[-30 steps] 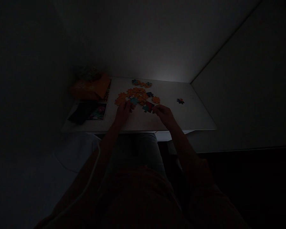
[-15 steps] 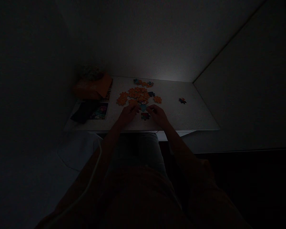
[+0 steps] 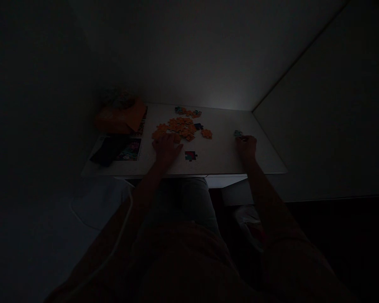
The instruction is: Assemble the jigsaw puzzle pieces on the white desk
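Observation:
The view is very dark. My left hand point(image 3: 166, 148) lies over the near left edge of a pile of orange puzzle pieces point(image 3: 183, 127), fingers spread and its tips touching or just above the pieces. Out on the right side of the table my right hand point(image 3: 247, 146) is closed, fingertips pinched at a teal puzzle piece point(image 3: 238, 133). A darker piece is partly hidden under those fingertips. Between the hands lies a puzzle piece in red, green and dark tones point(image 3: 191, 156). A dark blue piece point(image 3: 198, 126) and an orange piece point(image 3: 206, 134) lie right of the pile.
Behind the pile is a row of pieces point(image 3: 188, 112) near the wall. At left stand an orange bag point(image 3: 120, 119), a dark cloth-like item point(image 3: 106, 151) and a colourful printed picture point(image 3: 131, 149). The white table point(image 3: 221, 155) meets walls behind. A pale cable point(image 3: 126, 223) crosses my left arm.
My right hand has gone far right with the teal piece, to where a dark and orange piece lay. My left hand has let go of the teal piece and moved left to the pile.

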Demonstrator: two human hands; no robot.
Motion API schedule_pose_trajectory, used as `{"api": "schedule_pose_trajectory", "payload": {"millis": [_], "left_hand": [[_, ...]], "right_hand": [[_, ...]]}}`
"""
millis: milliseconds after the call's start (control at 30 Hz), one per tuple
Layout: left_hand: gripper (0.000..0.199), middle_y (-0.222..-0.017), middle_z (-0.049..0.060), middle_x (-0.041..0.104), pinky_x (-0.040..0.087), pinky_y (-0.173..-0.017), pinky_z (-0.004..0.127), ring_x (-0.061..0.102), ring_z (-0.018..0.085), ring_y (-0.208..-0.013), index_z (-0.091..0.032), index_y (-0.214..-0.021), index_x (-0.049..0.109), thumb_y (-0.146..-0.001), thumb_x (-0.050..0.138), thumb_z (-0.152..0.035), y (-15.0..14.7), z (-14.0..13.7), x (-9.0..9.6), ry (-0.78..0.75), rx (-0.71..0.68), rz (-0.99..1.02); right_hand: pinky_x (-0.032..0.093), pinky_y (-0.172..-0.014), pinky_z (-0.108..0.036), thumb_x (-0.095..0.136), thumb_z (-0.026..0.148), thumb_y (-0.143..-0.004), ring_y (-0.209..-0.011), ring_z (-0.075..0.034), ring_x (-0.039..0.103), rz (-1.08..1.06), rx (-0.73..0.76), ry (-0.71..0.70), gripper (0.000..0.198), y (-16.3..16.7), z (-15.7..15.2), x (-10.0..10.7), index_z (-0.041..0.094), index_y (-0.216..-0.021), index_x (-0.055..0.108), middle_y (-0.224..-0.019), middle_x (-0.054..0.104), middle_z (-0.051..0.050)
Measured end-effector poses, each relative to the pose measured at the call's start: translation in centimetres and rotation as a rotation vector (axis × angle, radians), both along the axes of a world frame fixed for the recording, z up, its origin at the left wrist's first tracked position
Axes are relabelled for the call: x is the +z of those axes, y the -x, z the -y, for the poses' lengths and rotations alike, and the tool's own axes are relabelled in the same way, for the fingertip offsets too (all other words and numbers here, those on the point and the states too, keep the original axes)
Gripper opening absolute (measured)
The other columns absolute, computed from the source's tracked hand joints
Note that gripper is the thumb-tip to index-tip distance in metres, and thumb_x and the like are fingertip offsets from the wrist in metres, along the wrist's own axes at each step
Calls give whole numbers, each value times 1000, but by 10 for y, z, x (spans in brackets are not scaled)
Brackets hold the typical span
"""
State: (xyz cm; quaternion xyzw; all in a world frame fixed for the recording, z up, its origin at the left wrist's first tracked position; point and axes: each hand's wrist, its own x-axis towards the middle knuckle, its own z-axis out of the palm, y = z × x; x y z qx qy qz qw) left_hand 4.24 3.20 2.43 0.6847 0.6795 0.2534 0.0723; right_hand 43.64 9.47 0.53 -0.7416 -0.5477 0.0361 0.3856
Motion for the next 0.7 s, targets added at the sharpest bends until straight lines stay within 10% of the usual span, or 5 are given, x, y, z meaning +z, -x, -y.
{"api": "schedule_pose_trajectory", "payload": {"millis": [367,700], "left_hand": [[30,-131,20,82,42,-125,66,72,43,-129,-21,-120,80,-113,63,-45,19,-31,-15,-210,-26,263],[25,-129,16,81,62,-111,46,79,31,-117,-22,-131,69,-112,65,-38,45,-45,-24,-256,-23,622]], "right_hand": [[57,-119,-61,81,60,-100,-137,-43,70,172,377,128,71,97,-18,-10,16,-155,72,-156,64,-26],[58,-108,-49,55,65,-114,-116,-36,74,37,308,127,52,105,-25,3,22,-107,85,-124,80,-20]]}}
